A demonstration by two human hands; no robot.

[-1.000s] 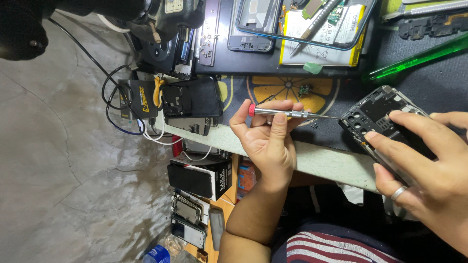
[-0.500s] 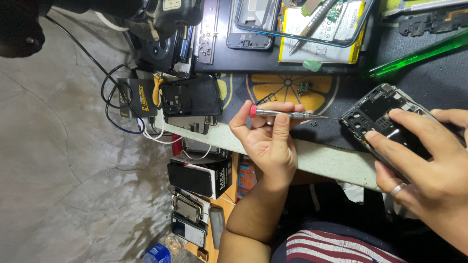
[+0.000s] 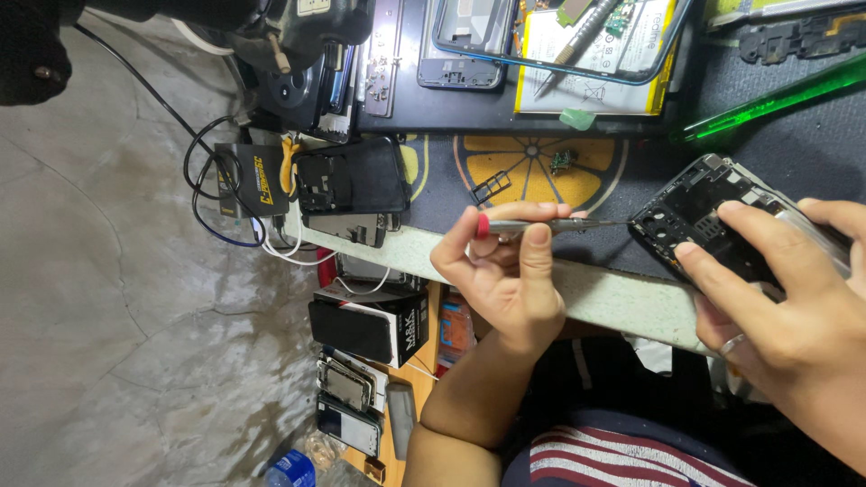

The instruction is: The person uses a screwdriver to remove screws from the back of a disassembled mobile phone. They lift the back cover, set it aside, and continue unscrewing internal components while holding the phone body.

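Above a black box (image 3: 365,326), left hand (image 3: 510,289) grips screwdriver (image 3: 541,225), right hand (image 3: 785,307) grips opened phone (image 3: 690,209).

Premises: a phone repair workbench. Evidence — opened phone frames (image 3: 465,41), a loose battery (image 3: 595,54), a precision screwdriver (image 3: 541,225), a citrus-print work mat (image 3: 532,167) and stacked handsets (image 3: 352,397) on a shelf below.

Opened black phone (image 3: 713,225) tilted on mat — red-collared screwdriver (image 3: 541,225) tip touching it.
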